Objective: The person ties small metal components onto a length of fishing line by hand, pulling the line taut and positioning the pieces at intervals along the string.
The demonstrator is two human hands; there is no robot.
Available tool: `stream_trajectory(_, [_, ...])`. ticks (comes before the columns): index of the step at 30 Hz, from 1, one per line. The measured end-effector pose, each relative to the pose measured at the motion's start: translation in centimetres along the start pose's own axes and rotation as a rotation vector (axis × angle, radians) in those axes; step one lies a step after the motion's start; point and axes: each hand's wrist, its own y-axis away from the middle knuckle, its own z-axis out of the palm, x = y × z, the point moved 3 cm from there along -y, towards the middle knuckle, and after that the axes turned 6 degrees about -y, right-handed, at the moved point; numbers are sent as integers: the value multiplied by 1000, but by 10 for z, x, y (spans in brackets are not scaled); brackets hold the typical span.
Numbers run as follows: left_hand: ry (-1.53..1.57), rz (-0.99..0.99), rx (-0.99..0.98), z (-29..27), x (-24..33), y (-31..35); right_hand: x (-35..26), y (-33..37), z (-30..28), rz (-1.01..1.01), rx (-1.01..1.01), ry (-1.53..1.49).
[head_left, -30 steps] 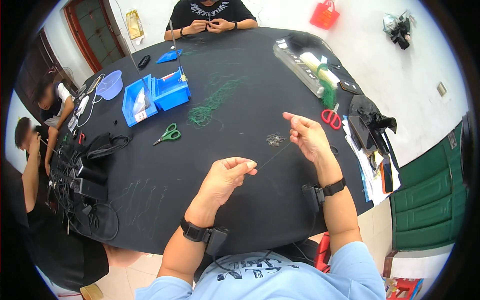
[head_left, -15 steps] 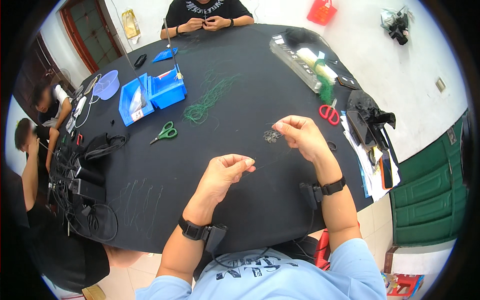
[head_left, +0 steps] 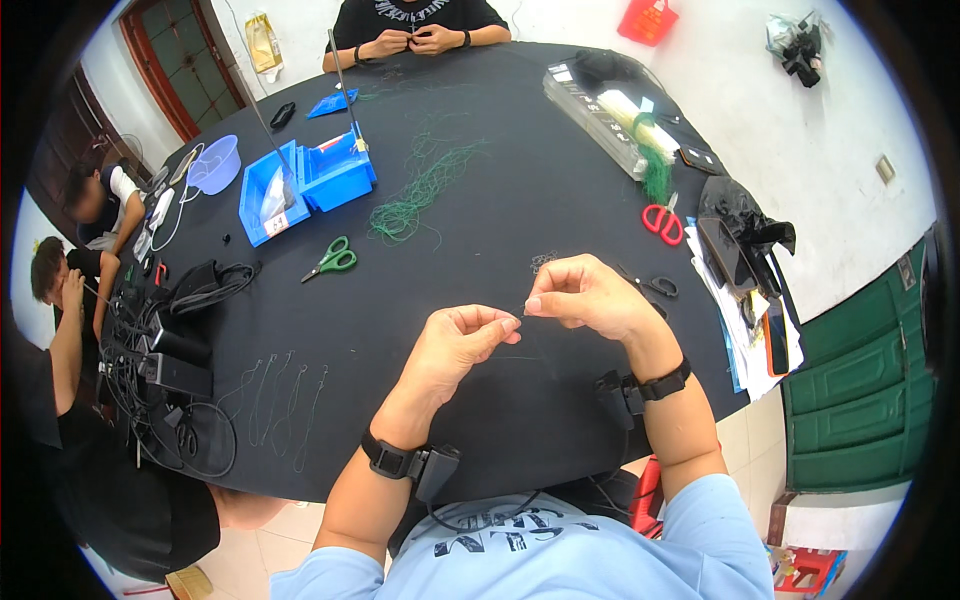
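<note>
My left hand and my right hand are close together over the middle of the table, both pinched closed. A thin line, hard to see, trails below the left fingertips, which appear to grip it. Between the two sets of fingertips shows a tiny dark piece, too small to name, at the right fingers. Just behind the right hand lies a small heap of grey metal pieces, partly covered by that hand. Several short lengths of line lie spread out at the left.
Green scissors, a tangle of green thread and blue bins lie beyond my hands. Black scissors, red scissors and phones are at the right. Cables crowd the left. Other people sit round the table.
My right hand has come from the metal heap toward the left and nearer to me, up to the left fingertips. The black scissors now show more. My left hand moved slightly right.
</note>
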Motion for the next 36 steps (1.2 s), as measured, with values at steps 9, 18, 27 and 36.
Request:
stream_trajectory(9, [-2, 7, -25, 1, -1, 0, 2, -1, 4, 45, -22, -39])
stream_trajectory(18, [-16, -1, -33, 2, -2, 0, 3, -1, 3, 62, 27, -42])
stream_trajectory(27, [-29, 3, -36, 2, -2, 0, 6, -2, 2, 88, 0, -19])
stream_trajectory(36, [-34, 2, -36, 3, -1, 0, 7, -2, -1, 79, -56, 61])
